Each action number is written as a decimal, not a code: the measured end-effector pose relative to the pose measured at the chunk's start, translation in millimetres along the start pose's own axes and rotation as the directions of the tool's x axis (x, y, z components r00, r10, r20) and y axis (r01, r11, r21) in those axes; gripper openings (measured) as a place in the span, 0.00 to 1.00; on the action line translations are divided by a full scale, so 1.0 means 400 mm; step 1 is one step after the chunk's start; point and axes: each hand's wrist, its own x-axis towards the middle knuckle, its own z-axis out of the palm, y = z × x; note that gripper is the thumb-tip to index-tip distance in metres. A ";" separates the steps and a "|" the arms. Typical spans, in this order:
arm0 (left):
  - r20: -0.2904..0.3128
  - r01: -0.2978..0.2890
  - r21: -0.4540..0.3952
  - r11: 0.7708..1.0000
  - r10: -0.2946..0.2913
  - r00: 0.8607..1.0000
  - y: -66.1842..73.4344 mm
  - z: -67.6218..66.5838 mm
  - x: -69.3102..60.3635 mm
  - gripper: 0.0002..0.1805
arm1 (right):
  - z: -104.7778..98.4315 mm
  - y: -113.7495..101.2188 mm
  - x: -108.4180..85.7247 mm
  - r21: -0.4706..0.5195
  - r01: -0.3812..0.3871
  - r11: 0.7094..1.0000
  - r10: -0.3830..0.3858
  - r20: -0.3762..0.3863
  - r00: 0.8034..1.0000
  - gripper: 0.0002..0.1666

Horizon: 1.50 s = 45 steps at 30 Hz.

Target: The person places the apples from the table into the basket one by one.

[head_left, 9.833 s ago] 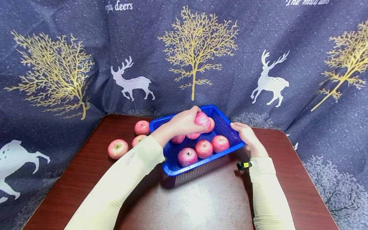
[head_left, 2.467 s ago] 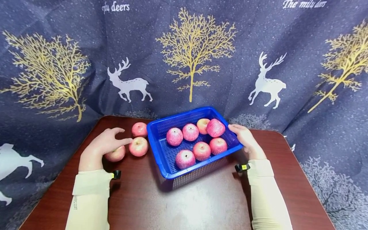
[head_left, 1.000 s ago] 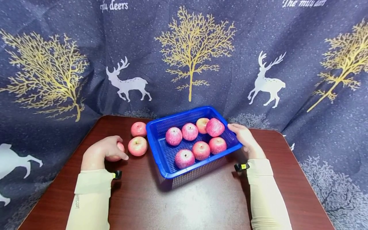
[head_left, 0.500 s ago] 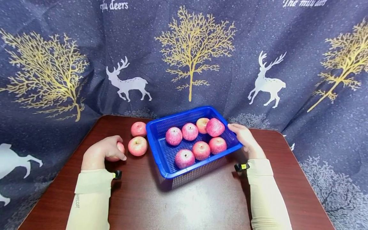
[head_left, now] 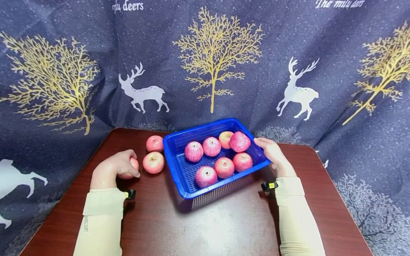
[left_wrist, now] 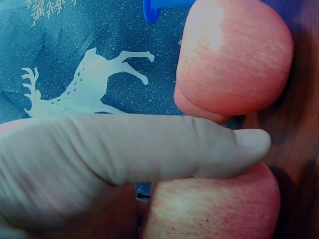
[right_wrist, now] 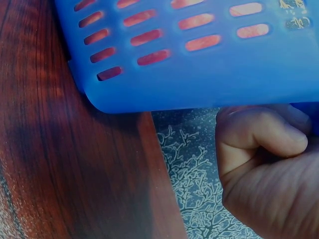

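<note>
My left hand (head_left: 113, 167) grips a red apple (head_left: 134, 164) at the left of the table; its palm side is hidden in the head view. The left wrist view shows the thumb (left_wrist: 189, 149) lying across that apple (left_wrist: 214, 209). Two more apples stand close by, a yellow-red one (head_left: 153, 163) and a red one (head_left: 154, 144) behind it, beside the basket. My right hand (head_left: 272, 153) holds the right end of the blue plastic basket (head_left: 206, 160). Several apples sit inside it, among them a dark red one (head_left: 240, 142) lying tilted against a yellowish apple (head_left: 226, 139).
Everything stands on a brown wooden table (head_left: 211, 227). A dark blue cloth (head_left: 192, 71) with deer and tree prints hangs right behind the table's back edge. The basket stands at an angle, near that back edge.
Earlier my left hand held an apple over the basket; that apple now lies inside at the right. The hand moved left and took hold of the leftmost table apple. My right hand stays on the basket.
</note>
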 end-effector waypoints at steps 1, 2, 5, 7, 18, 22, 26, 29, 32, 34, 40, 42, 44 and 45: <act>-0.001 0.003 0.002 1.000 -0.003 1.000 0.000 -0.001 0.000 0.32 | -0.001 0.001 0.001 -0.002 0.001 1.000 -0.001 0.003 1.000 0.27; 0.000 0.007 0.003 1.000 -0.007 1.000 -0.002 -0.001 0.000 0.31 | 0.000 0.001 0.001 0.000 -0.002 1.000 0.002 -0.004 1.000 0.26; -0.001 0.020 0.009 1.000 -0.020 1.000 -0.006 -0.003 0.002 0.30 | 0.000 0.003 0.001 -0.004 -0.003 1.000 0.003 -0.008 1.000 0.27; 0.000 0.029 0.016 0.999 -0.029 1.000 -0.011 -0.004 0.003 0.30 | -0.001 0.005 0.002 -0.007 -0.003 1.000 0.003 -0.010 1.000 0.27; -0.065 0.073 0.079 0.994 -0.068 0.996 -0.032 -0.009 0.019 0.34 | -0.005 0.010 0.007 -0.012 -0.019 1.000 0.019 -0.004 1.000 0.27; -0.096 0.093 0.088 0.992 -0.084 0.992 -0.040 -0.013 0.020 0.33 | -0.004 0.008 0.006 -0.011 -0.021 1.000 0.021 -0.006 1.000 0.26; -0.133 0.110 0.085 0.990 -0.098 0.986 -0.047 -0.017 0.019 0.31 | -0.003 0.006 0.005 -0.005 -0.019 1.000 0.019 -0.006 1.000 0.26; -0.163 0.124 0.080 0.989 -0.109 0.981 -0.049 -0.022 0.018 0.30 | -0.003 0.005 0.003 -0.005 -0.020 1.000 0.020 -0.005 1.000 0.29; -0.190 0.146 0.079 0.986 -0.129 0.973 -0.046 -0.026 0.016 0.34 | -0.003 0.003 0.002 -0.003 -0.026 1.000 0.026 -0.001 1.000 0.30; -0.204 0.159 0.080 0.984 -0.140 0.969 -0.044 -0.027 0.015 0.38 | -0.002 0.002 0.000 0.000 -0.030 1.000 0.030 0.000 1.000 0.30; -0.244 0.168 0.045 0.985 -0.152 0.958 -0.032 -0.029 0.017 0.45 | -0.002 0.002 0.000 -0.004 -0.027 1.000 0.027 -0.005 1.000 0.29; -0.272 0.153 0.022 0.988 -0.141 0.952 -0.026 -0.028 0.019 0.46 | -0.002 0.003 0.000 -0.005 -0.025 1.000 0.025 -0.006 1.000 0.30; -0.308 0.138 -0.003 0.990 -0.132 0.942 -0.018 -0.026 0.021 0.46 | -0.002 0.003 0.000 -0.007 -0.019 1.000 0.019 -0.002 1.000 0.31; -0.328 0.131 -0.016 0.991 -0.129 0.936 -0.014 -0.025 0.022 0.45 | -0.003 0.004 0.001 -0.007 -0.017 1.000 0.017 -0.001 1.000 0.32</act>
